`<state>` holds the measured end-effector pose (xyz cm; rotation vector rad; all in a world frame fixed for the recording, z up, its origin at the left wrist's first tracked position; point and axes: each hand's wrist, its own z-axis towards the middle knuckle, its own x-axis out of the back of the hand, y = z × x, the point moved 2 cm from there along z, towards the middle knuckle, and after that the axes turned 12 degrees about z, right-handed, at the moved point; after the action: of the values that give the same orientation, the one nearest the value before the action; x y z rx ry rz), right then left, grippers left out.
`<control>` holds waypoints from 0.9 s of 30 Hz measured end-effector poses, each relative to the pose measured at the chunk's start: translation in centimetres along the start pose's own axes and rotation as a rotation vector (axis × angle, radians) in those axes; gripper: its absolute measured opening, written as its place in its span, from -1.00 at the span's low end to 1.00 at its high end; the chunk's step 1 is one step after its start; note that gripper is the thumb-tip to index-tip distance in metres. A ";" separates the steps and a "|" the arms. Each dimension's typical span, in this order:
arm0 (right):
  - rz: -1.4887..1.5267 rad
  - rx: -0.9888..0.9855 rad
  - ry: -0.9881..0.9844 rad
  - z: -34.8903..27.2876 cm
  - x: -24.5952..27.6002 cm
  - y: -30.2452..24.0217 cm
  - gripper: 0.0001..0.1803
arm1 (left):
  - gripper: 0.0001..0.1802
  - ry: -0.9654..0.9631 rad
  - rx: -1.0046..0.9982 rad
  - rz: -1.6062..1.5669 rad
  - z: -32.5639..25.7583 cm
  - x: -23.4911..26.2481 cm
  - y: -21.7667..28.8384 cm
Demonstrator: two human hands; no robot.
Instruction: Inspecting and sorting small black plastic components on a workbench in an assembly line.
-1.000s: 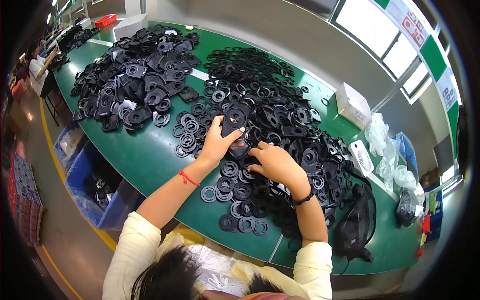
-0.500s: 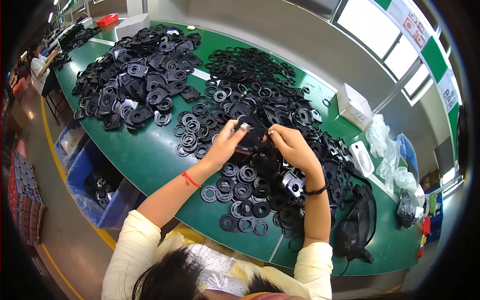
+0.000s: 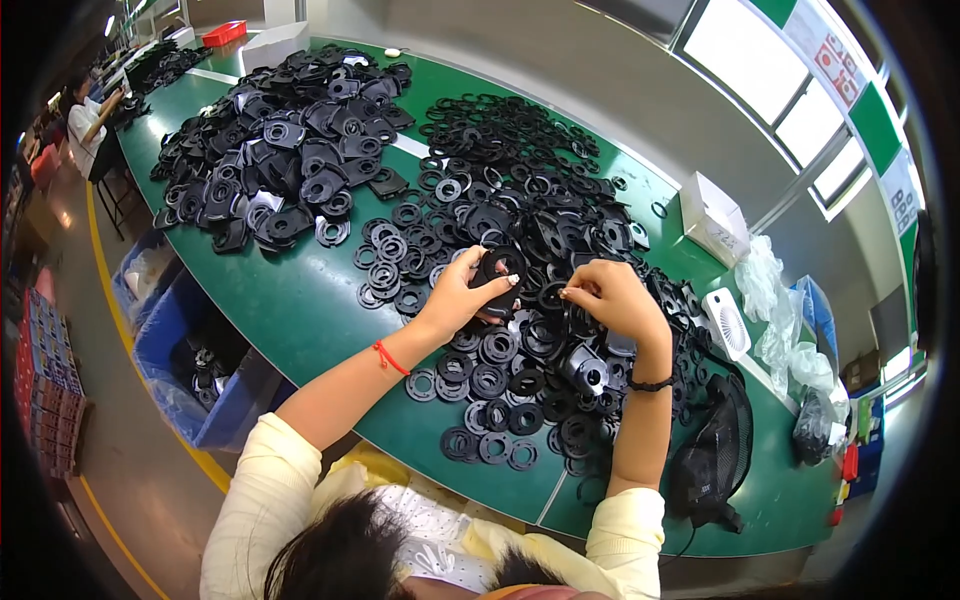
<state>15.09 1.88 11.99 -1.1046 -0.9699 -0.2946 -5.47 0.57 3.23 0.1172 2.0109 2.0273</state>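
My left hand point(image 3: 460, 298) is closed on a black plastic plate with a round hole point(image 3: 503, 263), its thumb across the near face. Just right of it, my right hand point(image 3: 618, 302) pinches a thin black ring point(image 3: 543, 294), apart from the plate. Both hands are above a heap of black plates point(image 3: 560, 232) in the middle of the table. Loose flat rings point(image 3: 489, 380) lie on the near side of that heap. Farther back, thinner black rings point(image 3: 480, 118) are spread in a dense layer.
A big pile of black plates point(image 3: 300, 150) covers the green table point(image 3: 262, 318) at left. To the right are a white box point(image 3: 712, 215), a white handheld fan point(image 3: 727, 323), plastic bags point(image 3: 775, 300) and a black mesh bag point(image 3: 712, 450). Blue bins point(image 3: 190, 370) stand below the left edge. Another person point(image 3: 88, 125) sits far left.
My right hand has moved right, away from the plate, and now pinches a thin ring. The plate in my left hand has turned, so its round hole faces up toward me.
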 end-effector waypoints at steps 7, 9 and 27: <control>0.207 -0.077 0.229 -0.2 1.8 0.2 -0.82 | -0.76 -0.080 0.063 -0.071 -0.1 -0.4 -0.3; 0.399 -0.011 0.275 0.0 1.5 0.4 -0.84 | -0.76 -0.096 0.043 -0.072 -0.1 -0.6 -0.6; 0.024 0.302 0.343 1.7 -4.5 -0.9 -0.85 | -0.64 -0.264 -0.031 -0.084 -0.6 -2.0 -1.7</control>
<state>11.06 1.81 9.19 -0.7586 -0.6680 -0.2954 -3.49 -0.48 1.76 0.2739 1.7919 1.8807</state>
